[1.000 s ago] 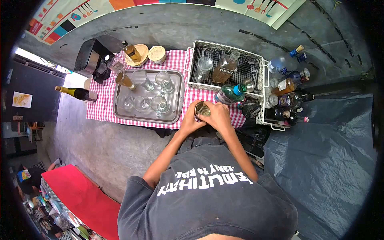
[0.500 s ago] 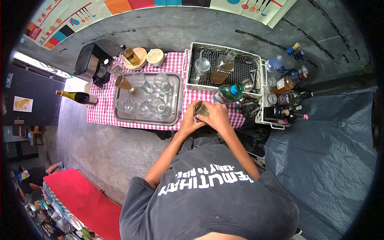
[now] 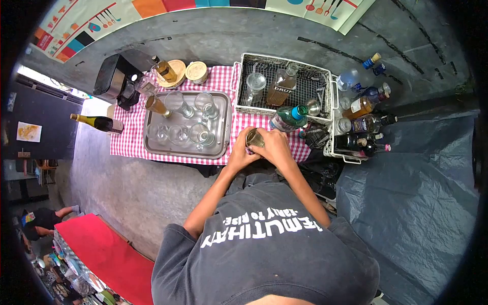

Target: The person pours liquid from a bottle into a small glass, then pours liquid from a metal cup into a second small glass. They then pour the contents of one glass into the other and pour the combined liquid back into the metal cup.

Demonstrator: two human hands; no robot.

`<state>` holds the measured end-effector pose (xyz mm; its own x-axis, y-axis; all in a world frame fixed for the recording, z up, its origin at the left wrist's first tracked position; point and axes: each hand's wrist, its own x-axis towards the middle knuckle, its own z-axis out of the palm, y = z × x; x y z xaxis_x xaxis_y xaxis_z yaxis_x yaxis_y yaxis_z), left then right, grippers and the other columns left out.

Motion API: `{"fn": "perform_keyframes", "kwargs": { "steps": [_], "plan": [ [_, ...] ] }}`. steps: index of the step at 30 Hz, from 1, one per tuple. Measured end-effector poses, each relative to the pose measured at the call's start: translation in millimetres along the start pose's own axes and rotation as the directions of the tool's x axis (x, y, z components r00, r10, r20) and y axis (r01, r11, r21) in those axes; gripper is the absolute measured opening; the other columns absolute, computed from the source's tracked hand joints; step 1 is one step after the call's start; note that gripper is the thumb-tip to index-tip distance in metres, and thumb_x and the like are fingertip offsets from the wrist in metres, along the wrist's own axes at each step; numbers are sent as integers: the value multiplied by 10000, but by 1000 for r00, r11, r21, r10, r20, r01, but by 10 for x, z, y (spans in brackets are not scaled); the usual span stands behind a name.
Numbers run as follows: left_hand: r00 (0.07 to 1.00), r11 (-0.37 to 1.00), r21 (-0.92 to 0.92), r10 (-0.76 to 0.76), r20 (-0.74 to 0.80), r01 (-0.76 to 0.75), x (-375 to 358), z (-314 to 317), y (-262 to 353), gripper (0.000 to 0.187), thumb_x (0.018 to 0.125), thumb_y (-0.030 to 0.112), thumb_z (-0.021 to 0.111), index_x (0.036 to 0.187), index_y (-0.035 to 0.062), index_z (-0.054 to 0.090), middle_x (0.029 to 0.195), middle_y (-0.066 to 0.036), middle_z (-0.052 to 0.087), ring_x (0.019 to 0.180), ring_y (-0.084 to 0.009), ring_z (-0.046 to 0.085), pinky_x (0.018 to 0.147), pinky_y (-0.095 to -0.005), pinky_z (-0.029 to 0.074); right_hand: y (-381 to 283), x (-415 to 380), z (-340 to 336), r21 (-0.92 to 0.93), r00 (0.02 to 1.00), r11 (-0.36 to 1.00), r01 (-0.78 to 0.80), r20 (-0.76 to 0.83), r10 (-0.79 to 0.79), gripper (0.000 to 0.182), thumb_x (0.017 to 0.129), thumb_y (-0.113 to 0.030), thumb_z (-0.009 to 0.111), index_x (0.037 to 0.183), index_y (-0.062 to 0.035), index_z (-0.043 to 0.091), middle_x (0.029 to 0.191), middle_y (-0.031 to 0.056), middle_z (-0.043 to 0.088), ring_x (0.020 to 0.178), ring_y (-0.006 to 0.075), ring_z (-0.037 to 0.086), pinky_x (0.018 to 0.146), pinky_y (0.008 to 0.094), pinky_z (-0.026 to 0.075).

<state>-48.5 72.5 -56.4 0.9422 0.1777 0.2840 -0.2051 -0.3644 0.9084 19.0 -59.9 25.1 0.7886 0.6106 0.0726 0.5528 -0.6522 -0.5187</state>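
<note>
Both of my hands close around a drinking glass (image 3: 254, 138) at the table's front edge, and I look down into its mouth. My left hand (image 3: 242, 154) wraps its left side. My right hand (image 3: 274, 146) grips the right side, fingers near the rim. What is inside the glass is hard to make out. Just beyond my right hand stands a green bottle with a blue neck band (image 3: 290, 119). To the left, a metal tray (image 3: 227, 122) holds several clear glasses, one with amber liquid (image 3: 157, 107).
A white wire basket (image 3: 284, 57) at the back holds a BRUT bottle (image 3: 282, 87) and a glass (image 3: 255, 84). Several bottles fill a second rack (image 3: 351, 158) on the right. A dark wine bottle (image 3: 99, 123) stands beyond the checkered cloth's (image 3: 127, 145) left edge. Another person (image 3: 43, 221) is at far left.
My hands keep the same hold on the glass, with hardly any movement. The view has shifted very slightly. The person at far left has changed posture.
</note>
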Motion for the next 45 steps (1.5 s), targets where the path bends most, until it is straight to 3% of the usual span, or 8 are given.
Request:
{"fn": "perform_keyframes", "kwargs": {
  "steps": [17,33,45],
  "plan": [
    [999,999,-31,-23,32,24,-20,37,-118,858,583,141,818,1324,-9,413,1230,-200,516,1160,-356,530,989,-411,424,-17,-6,-30,-12,998,999,-44,40,44,475,656,-324,808,1020,-49,671,809,200,682,809,377,645,787,476,472],
    [997,1000,-12,25,73,-24,130,-85,-192,911,572,140,802,1367,-8,382,1288,-211,502,1193,-359,521,1013,-414,418,-83,158,-71,-56,998,997,-51,27,52,496,658,-340,812,1026,-35,677,751,213,670,733,389,663,712,470,526],
    [971,991,-130,3,239,29,262,-342,-270,912,605,193,816,1375,-22,378,1313,-190,505,1222,-321,512,1035,-407,396,-361,305,-58,-90,969,969,-230,68,236,486,644,-324,794,1020,-36,682,779,230,678,765,397,670,745,478,526]
  ]
}}
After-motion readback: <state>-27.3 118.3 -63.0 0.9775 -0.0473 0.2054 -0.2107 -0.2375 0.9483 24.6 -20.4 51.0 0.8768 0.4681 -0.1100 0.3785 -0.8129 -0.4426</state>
